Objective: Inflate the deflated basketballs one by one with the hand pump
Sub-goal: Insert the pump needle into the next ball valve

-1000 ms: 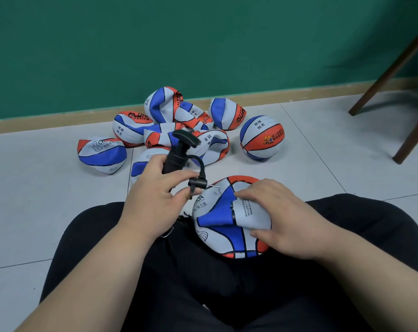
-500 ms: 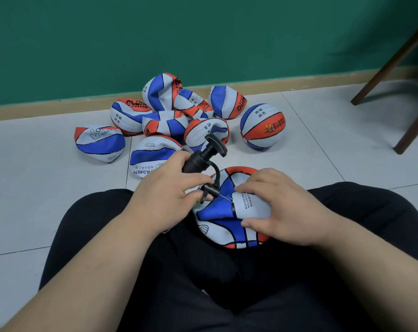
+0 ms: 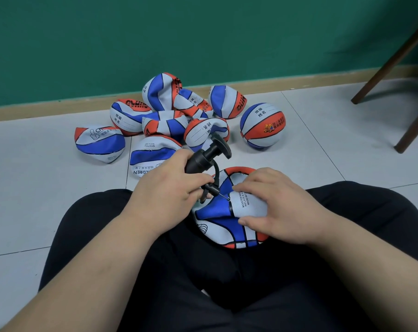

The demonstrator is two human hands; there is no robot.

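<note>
A flat, deflated basketball (image 3: 217,219) in blue, white and orange lies on my lap. My right hand (image 3: 277,207) pinches a fold of it around the valve. My left hand (image 3: 169,190) grips the black hand pump (image 3: 203,156), whose T-handle tilts up and to the right. The pump's short hose loops down to a needle (image 3: 223,197), and its tip touches the ball at the valve. On the floor ahead lies a pile of several deflated balls (image 3: 165,121), with one round, inflated ball (image 3: 263,125) to its right.
I sit on a pale tiled floor (image 3: 35,188) with my legs in black trousers (image 3: 227,283). A green wall (image 3: 203,39) with a tan skirting runs behind the balls. Dark wooden furniture legs (image 3: 395,56) stand at the far right.
My left hand brought the pump right and down, tilting it, so the needle went from hovering left of the ball to touching its valve. My right hand kept its pinch.
</note>
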